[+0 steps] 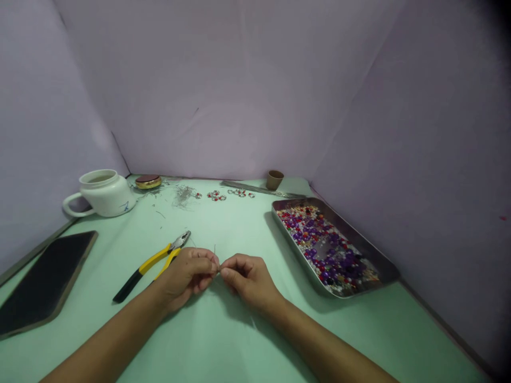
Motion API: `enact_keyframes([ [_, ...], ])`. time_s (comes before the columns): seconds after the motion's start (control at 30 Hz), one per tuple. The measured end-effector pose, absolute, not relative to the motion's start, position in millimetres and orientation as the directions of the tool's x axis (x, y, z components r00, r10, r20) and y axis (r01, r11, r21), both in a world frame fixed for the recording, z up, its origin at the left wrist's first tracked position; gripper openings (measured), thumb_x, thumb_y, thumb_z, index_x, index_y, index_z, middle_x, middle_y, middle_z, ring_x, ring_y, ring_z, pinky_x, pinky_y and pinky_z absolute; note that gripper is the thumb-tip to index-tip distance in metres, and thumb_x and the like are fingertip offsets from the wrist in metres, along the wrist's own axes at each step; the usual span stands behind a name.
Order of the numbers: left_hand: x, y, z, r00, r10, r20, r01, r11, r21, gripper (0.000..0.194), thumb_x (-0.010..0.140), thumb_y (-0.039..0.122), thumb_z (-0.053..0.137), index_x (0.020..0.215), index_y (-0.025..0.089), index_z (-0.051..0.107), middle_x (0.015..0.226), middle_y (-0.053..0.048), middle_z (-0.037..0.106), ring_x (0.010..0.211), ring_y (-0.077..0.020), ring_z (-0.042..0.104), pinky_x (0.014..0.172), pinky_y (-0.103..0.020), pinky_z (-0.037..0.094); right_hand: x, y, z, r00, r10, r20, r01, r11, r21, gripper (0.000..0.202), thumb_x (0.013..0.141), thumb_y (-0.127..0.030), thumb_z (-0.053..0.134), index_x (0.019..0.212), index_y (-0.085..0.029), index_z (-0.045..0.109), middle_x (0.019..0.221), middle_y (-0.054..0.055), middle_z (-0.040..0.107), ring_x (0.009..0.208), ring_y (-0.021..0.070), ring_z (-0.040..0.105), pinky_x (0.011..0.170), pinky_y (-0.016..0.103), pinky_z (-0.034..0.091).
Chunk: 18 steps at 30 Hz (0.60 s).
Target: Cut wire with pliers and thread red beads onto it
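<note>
My left hand [195, 272] and my right hand [248, 279] meet fingertip to fingertip above the green tabletop. Both are closed in a pinch on a thin wire [214, 248], whose end sticks up between them. Most of the wire is hidden by the fingers, and I cannot make out whether a bead is on it. Pliers [159, 259] with yellow and black handles lie just left of my left hand, partly behind it. Right of my right hand stands a metal tray [297, 257] holding many loose purple, red, white and gold beads.
Red-and-clear beaded rings [216, 196], wire scraps [183, 196] and a bundle of straight wires [263, 189] lie along the back. Near them is a small brown cup [274, 180]. At left are a white mug [107, 198], a round gold-rimmed case [148, 182] and a dark phone-like slab [48, 282].
</note>
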<state>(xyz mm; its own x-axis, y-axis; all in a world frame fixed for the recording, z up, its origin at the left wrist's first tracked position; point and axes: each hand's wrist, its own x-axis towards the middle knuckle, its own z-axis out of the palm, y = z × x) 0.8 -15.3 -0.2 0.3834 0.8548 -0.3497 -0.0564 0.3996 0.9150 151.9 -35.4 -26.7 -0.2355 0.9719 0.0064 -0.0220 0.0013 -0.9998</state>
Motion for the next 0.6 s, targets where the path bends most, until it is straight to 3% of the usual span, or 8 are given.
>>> enact_keyframes([
  [0.27,1.9,-14.5,3.5,0.418,0.820,-0.392,-0.177,0.496,0.850,0.007,0.056,0.019,0.059,0.054,0.013,0.055,0.040,0.005,0.042,0.034,-0.0030,0.029,0.033,-0.016,0.015,159.5,-29.9,-20.9,-0.315,0.947,-0.063,-0.070,-0.089,-0.994,0.017,0.067,-0.030,0.061,0.065,-0.014,0.057,0.049,-0.005,0.050,0.039,0.0042,0.040,0.040,0.018,0.032],
  [0.6,5.7,-17.4,-2.2,0.229,0.954,-0.195,0.049,0.189,0.981,0.008,0.065,0.020,0.057,0.059,0.014,0.056,0.036,0.006,0.046,0.036,-0.0053,0.035,0.038,-0.018,0.026,160.9,-28.9,-19.4,-0.363,0.921,-0.140,-0.173,-0.214,-0.961,0.030,0.061,-0.040,0.069,0.064,-0.013,0.055,0.049,-0.003,0.054,0.037,0.0047,0.042,0.038,0.019,0.035],
])
